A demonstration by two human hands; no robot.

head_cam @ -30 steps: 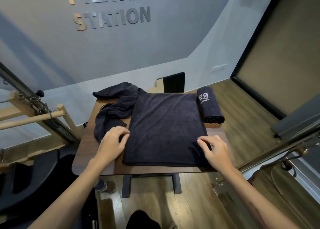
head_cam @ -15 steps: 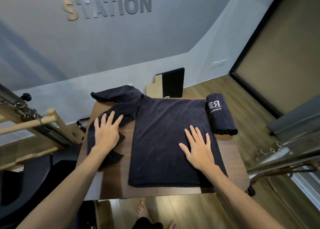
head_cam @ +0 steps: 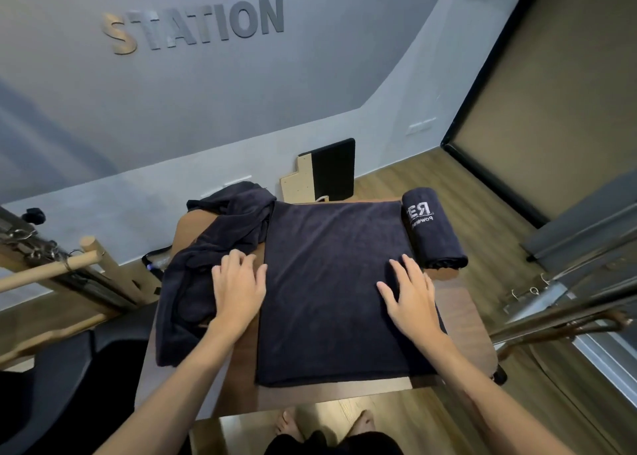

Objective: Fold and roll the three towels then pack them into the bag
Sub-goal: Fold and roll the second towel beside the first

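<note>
Pressing flat — both hands (head_cam: 412, 299) on towel (head_cam: 331, 282)

A dark navy terry towel folded into a flat rectangle (head_cam: 331, 282) lies in front of me in the middle of the brown wooden counter (head_cam: 462, 316), its long sides running away from me and its near edge just short of the counter's front edge. Just beside its far right corner lies a tightly rolled dark navy towel with white lettering on it (head_cam: 432, 229), a neat cylinder pointing away from me. To the left, a third dark navy towel lies crumpled and unfolded (head_cam: 213, 248), bunched from the far left corner down along the counter's left side, touching the folded one's far left corner.
</note>
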